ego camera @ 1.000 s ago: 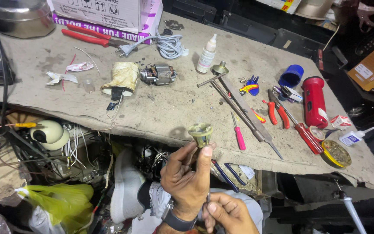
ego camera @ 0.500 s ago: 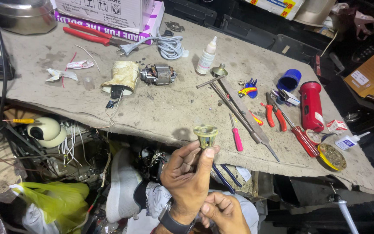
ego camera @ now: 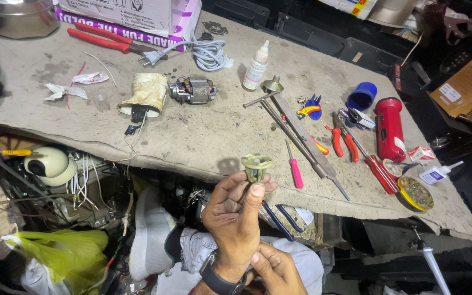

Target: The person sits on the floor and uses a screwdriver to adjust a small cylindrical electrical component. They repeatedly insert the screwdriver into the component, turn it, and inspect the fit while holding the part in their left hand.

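Left hand (ego camera: pixel 236 216) pinches a small yellowish flanged cap (ego camera: pixel 256 165) at its fingertips, raised over the near edge of the surface (ego camera: pixel 203 134). Right hand (ego camera: pixel 277 267) sits just below the left wrist; can't tell its grip. Pink screwdriver (ego camera: pixel 294 166) just right of the cap.

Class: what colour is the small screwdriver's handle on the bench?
Pink; the head view shows the screwdriver best.

I see a worn, stained grey workbench (ego camera: pixel 203 136) with a ragged near edge, dim clutter beneath and dark surroundings beyond.
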Tool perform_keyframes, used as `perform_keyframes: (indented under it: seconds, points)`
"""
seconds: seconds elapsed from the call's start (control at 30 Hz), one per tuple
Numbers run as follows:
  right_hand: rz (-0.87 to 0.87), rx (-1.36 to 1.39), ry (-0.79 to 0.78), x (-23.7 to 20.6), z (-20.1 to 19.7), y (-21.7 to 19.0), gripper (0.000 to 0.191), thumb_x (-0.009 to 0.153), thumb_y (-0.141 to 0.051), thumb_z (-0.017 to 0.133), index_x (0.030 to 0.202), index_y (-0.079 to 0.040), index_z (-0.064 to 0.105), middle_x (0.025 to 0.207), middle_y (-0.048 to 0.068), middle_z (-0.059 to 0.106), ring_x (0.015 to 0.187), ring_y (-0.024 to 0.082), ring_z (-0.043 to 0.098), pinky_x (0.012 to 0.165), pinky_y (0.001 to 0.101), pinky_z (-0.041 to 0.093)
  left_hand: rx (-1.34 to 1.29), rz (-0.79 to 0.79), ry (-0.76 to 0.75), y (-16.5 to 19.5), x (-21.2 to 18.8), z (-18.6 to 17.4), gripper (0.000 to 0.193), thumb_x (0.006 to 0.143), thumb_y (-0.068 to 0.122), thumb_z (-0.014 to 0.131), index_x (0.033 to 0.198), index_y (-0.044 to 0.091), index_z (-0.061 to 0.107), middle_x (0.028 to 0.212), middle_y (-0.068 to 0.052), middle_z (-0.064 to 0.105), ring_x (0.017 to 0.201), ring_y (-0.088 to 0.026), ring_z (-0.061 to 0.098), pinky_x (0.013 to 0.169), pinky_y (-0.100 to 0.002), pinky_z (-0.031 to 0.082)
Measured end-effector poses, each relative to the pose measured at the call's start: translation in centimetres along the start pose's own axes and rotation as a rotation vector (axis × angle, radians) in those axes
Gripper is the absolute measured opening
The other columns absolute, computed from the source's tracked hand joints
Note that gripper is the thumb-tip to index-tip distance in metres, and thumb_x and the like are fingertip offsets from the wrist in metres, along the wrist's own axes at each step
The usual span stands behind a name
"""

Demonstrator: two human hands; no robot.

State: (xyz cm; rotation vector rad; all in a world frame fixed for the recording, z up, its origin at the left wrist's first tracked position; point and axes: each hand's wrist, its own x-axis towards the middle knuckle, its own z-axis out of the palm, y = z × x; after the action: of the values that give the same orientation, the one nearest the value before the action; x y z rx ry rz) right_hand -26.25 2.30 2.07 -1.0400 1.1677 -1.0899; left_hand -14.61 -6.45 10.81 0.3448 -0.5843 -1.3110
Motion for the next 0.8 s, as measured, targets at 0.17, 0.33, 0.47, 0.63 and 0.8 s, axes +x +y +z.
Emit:
perform_keyframes:
  seconds: [0.17,0.33,0.47,0.63,0.8]
  points:
    - [-0.046,-0.075,0.064,0.0,-0.1,0.3,0.028,0.098,-0.017,0.064,0.094,0.009,0.073,0.07,0.01,0.071,0.059,0.013,0.065,0.057,0.0259,0.051,0.033,-0.037,0.021,-0.2,0.0,0.0,0.031,0.094,0.003,0.069,0.12,-0.006,0.057,0.101,-0.024,0.078,0.088,-0.027,0.078,0.083,-0.036,0.064]
    - [0.028,-0.038,0.204,-0.4,-0.1,0.9,0.023,0.092,-0.01,0.071,0.085,0.01,0.076,0.066,0.011,0.072,0.053,0.013,0.062,0.051,0.0257,0.049,-0.015,-0.098,0.06,-0.2,0.3,-0.6,0.029,0.091,0.002,0.071,0.116,-0.008,0.06,0.1,-0.025,0.077,0.084,-0.028,0.077,0.081,-0.038,0.065]
    - [0.005,-0.022,0.18,-0.5,-0.6,1.2,0.019,0.089,-0.009,0.074,0.087,0.01,0.077,0.066,0.012,0.074,0.054,0.013,0.065,0.052,0.0261,0.052,-0.02,-0.109,0.045,-0.1,-0.1,-0.6,0.028,0.093,0.003,0.07,0.117,-0.008,0.06,0.1,-0.023,0.077,0.085,-0.026,0.077,0.082,-0.037,0.065]
    - [-0.01,-0.018,0.196,0.0,-2.0,2.2,0.014,0.086,-0.005,0.076,0.085,0.009,0.076,0.066,0.014,0.075,0.053,0.015,0.068,0.048,0.0281,0.053,-0.04,-0.138,0.046,0.1,-0.1,-0.5,0.031,0.094,0.004,0.068,0.12,-0.009,0.06,0.101,-0.023,0.076,0.085,-0.026,0.077,0.082,-0.037,0.065]
    - [-0.073,0.023,0.199,-0.3,-2.5,3.4,0.01,0.084,-0.001,0.079,0.085,0.009,0.076,0.065,0.013,0.072,0.052,0.015,0.066,0.047,0.0283,0.052,-0.046,-0.151,0.039,-0.1,-0.3,-0.7,0.031,0.095,0.004,0.067,0.121,-0.009,0.059,0.103,-0.022,0.076,0.088,-0.025,0.077,0.084,-0.038,0.065]
